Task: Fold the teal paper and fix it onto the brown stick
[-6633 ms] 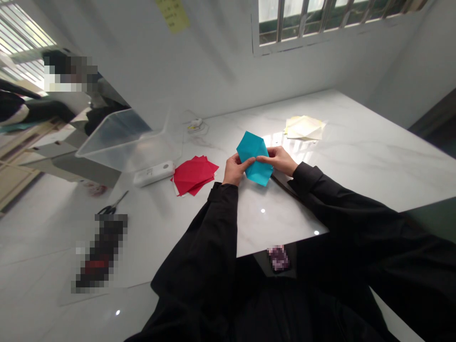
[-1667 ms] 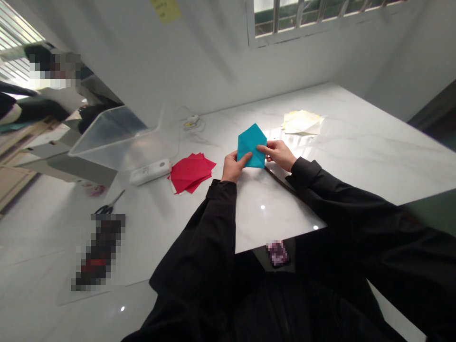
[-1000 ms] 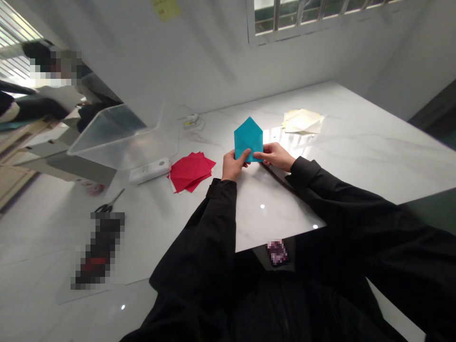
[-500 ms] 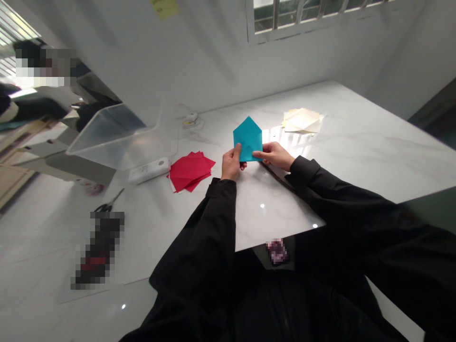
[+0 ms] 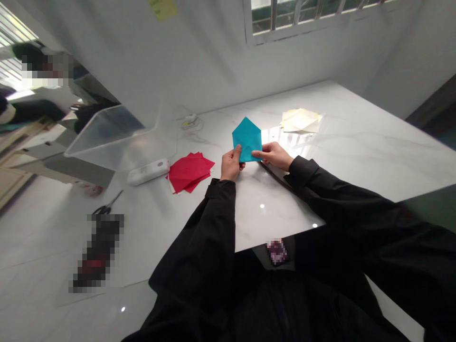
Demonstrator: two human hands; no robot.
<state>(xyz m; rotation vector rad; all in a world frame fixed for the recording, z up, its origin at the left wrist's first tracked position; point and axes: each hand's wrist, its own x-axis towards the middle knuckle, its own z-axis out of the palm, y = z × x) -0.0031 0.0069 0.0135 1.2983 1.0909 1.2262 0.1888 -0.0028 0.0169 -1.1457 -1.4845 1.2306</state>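
Note:
A piece of teal origami paper [image 5: 247, 139], folded into a pentagon with its point away from me, stands tilted above the white marble table [image 5: 356, 156]. My left hand [image 5: 231, 164] pinches its lower left corner between thumb and fingers. My right hand [image 5: 270, 155] holds its lower right edge, with the fingertips against the paper. Both hands hide the bottom of the fold, and my black sleeves run back towards me.
Red paper sheets [image 5: 188, 172] lie left of my hands, cream folded papers [image 5: 301, 120] lie far right, and a dark strip [image 5: 276, 175] lies by my right wrist. Further left are a white power bank [image 5: 148, 172], a clear plastic bin [image 5: 121, 140] and scissors [image 5: 109, 204].
The teal paper has gone from a loose, wider shape to a tidy pentagon with its point up. My left thumb has shifted towards the paper's left edge.

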